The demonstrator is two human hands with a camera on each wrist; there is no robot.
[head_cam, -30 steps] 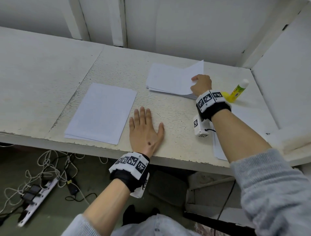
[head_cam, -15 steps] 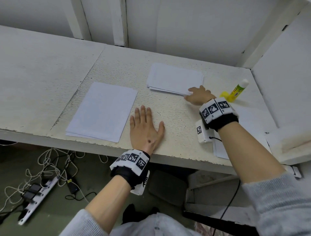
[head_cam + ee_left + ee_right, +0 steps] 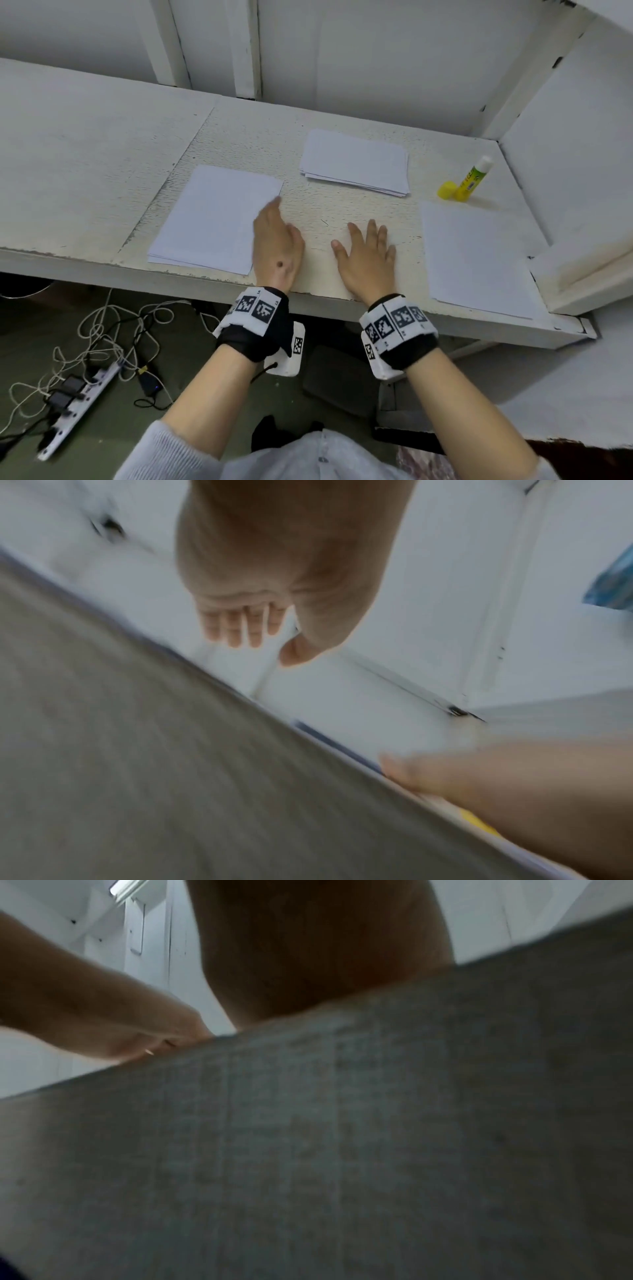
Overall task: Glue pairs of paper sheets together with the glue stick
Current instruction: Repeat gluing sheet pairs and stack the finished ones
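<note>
Paper stack untouched, glue stick upright w/ cap off

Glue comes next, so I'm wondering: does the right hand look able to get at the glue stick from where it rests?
Probably yes. The right hand lies open on the table; the uncapped glue stick stands beyond a flat paper sheet, with nothing upright between.
</note>
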